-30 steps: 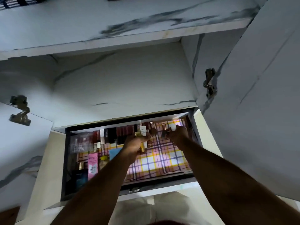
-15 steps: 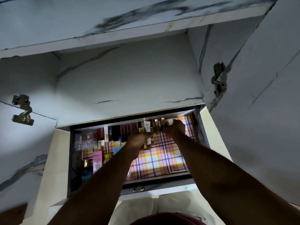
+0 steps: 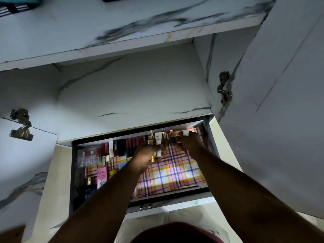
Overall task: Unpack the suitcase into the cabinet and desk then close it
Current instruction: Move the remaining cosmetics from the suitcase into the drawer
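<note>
Marble-patterned white panels surround you: the cabinet (image 3: 133, 88) stands open, with a door (image 3: 284, 102) swung out to your right and a metal hinge (image 3: 224, 89) on its edge. Below the shelf, the pulled-out drawer (image 3: 175, 194) has a pink, yellow and purple plaid liner (image 3: 175, 174). Along its back wall runs a row of lipsticks and small bottles (image 3: 126, 146), and a pink Pond's tube (image 3: 101, 178) lies near the left side. Your left hand (image 3: 146, 155) is curled round a bunch of small cosmetics, among them a white tube (image 3: 158, 140) and a gold-capped stick (image 3: 152, 159). Your right hand (image 3: 190, 143) pinches a small white-capped item (image 3: 185, 133) at the back right of the drawer, just beside the row. The two hands are close together, nearly touching.
</note>
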